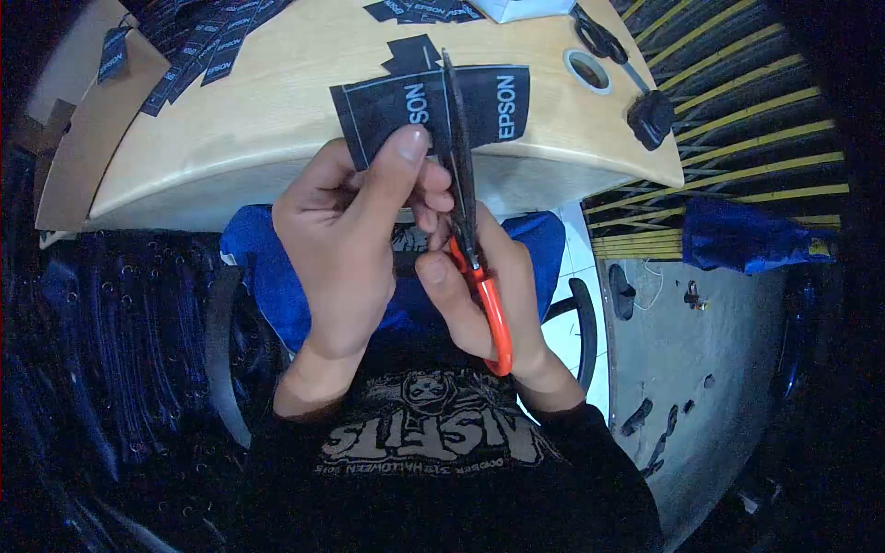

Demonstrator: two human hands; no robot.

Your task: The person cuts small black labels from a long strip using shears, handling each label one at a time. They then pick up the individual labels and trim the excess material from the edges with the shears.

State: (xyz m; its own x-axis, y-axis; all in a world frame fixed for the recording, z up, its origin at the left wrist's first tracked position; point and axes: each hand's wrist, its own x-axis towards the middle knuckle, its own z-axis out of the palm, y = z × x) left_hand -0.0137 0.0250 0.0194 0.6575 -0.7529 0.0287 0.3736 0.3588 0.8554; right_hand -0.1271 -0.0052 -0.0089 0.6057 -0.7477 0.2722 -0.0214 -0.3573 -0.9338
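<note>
My left hand [355, 226] pinches a black strip of fabric labels [378, 115] printed "EPSON" in pale letters, its thumb on top. In my right hand [493, 286] is a pair of scissors [489, 309] with orange handles. The dark blades point away from me and cross the strip between two of its printed words. One printed part of the strip lies to the right of the blades. A few small black pieces [412, 55] show on the table just behind the strip.
On the wooden table [267, 101], more black EPSON labels [207, 46] lie at the far left, beside a cardboard box [115, 120]. A tape roll [587, 71] and a black-handled tool [650, 118] sit at the right. Dark straps [129, 341] hang at the left.
</note>
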